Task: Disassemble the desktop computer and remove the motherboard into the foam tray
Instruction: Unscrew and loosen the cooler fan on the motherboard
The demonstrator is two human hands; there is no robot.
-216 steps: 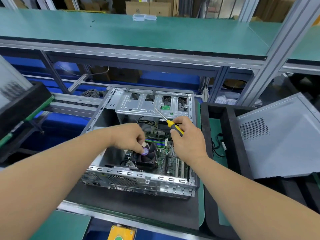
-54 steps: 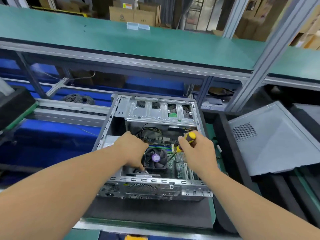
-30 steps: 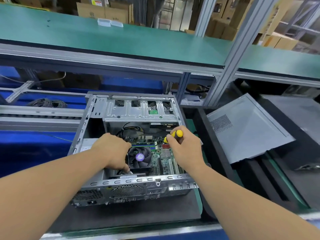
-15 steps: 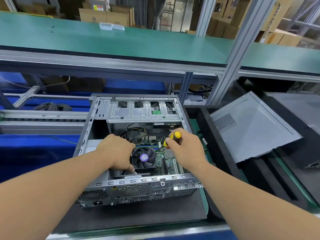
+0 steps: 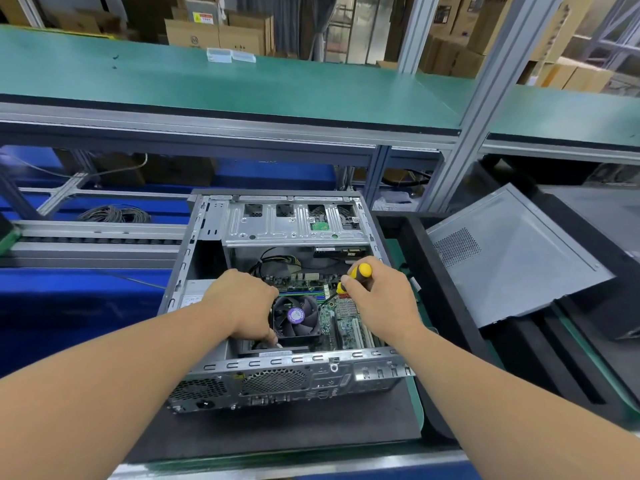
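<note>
Unscrewing motherboard (image 5: 341, 318), still in case.
I gripped the screwdriver (image 5: 356, 276) in right hand (image 5: 379, 301), shaft angled down-left toward CPU fan (image 5: 295, 315); left hand (image 5: 244, 303) fingers curled beside it.

No text is readable; the cardboard box (image 5: 204, 19) label is blurred.

Bright, even light falls from above on the green shelf (image 5: 242, 84), the inside of the computer case (image 5: 207, 258) stays darker with soft shadow, the side panel (image 5: 512, 258) shines a little, straight frames bend near the edges, and the near forearms look slightly soft
</note>
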